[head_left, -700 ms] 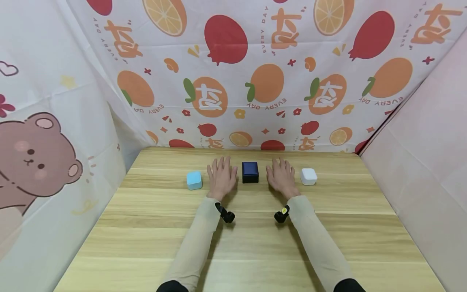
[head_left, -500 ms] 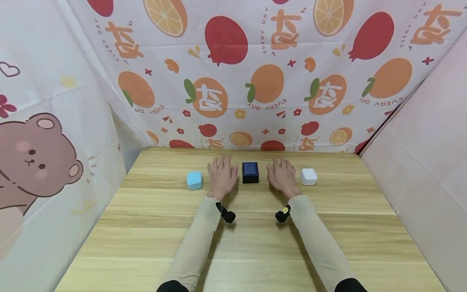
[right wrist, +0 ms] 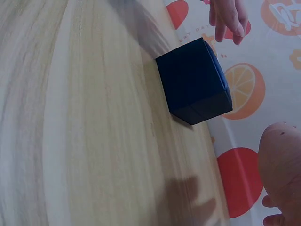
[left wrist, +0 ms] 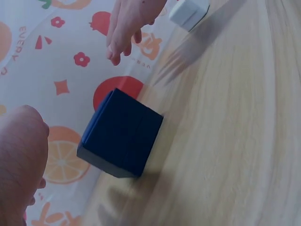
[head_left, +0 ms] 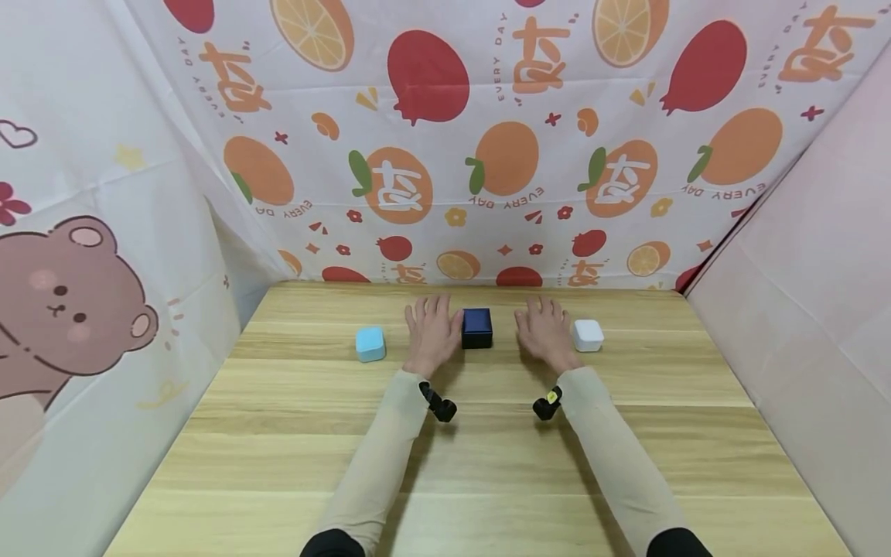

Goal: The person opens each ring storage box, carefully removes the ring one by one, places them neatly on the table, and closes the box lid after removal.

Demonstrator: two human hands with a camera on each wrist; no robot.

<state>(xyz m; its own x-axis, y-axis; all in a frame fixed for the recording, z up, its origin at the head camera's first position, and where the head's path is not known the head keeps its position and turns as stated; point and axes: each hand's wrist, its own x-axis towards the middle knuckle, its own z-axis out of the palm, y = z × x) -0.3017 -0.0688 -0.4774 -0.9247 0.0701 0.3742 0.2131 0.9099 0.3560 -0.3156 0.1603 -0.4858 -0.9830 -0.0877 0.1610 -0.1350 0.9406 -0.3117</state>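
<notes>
A small navy box (head_left: 476,329) with a lid stands between the hands in the head view. My left hand (head_left: 430,334) is just left of it, fingers extended, holding nothing. In the left wrist view a gap separates the thumb (left wrist: 21,155) from the navy box (left wrist: 123,134). On the other side is my right hand (head_left: 545,333), also with loosely extended fingers and nothing held. Its fingertips point toward the back wall. Close to its right side sits a white rounded box (head_left: 588,336). A light blue rounded box (head_left: 370,343) lies left of the left hand.
The wooden tabletop (head_left: 487,464) bears all three boxes near its back edge. Behind it hangs a fruit-print cloth (head_left: 445,178). A cloth with a bear print (head_left: 76,302) covers the left side, and a pale cloth (head_left: 800,309) the right.
My left hand has shifted right, nearer the navy box. My right hand has moved slightly right, toward the white box. The three boxes stay where they were on the table.
</notes>
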